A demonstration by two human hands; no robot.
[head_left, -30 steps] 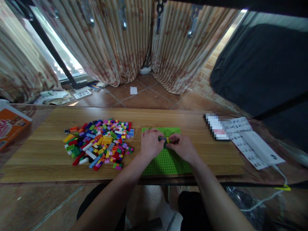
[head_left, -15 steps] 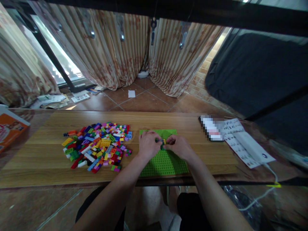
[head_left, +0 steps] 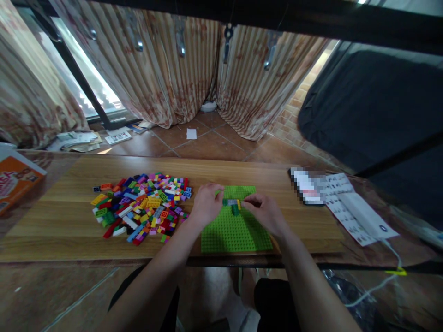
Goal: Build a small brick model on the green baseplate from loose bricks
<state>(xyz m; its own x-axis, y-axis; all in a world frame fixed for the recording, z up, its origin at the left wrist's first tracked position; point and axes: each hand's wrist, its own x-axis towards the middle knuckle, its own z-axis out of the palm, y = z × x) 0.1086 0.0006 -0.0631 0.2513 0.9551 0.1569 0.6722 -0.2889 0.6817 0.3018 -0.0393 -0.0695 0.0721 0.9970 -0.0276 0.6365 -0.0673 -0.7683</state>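
Note:
A green studded baseplate [head_left: 238,233] lies on the wooden board in front of me. On its upper part sits a small build of toy bricks: a grey brick [head_left: 231,202], a yellow brick [head_left: 238,204] at its right end and a dark green brick [head_left: 235,210] toward me. My left hand [head_left: 208,203] is over the plate's left edge, thumb and forefinger apart, holding nothing visible. Just right of the yellow brick, my right hand [head_left: 262,210] has its thumb and fingertips drawn together. Whatever may be between them is too small to see.
Left of the plate spreads a pile of loose coloured bricks [head_left: 141,207]. A phone [head_left: 308,186], partly blurred, and a printed sheet [head_left: 360,210] with a white device and cable lie at the right. An orange box [head_left: 19,177] is at the far left.
My left hand has come away from the bricks toward the left. My right hand has drawn slightly right, so the small build is now uncovered. The view has shifted slightly.

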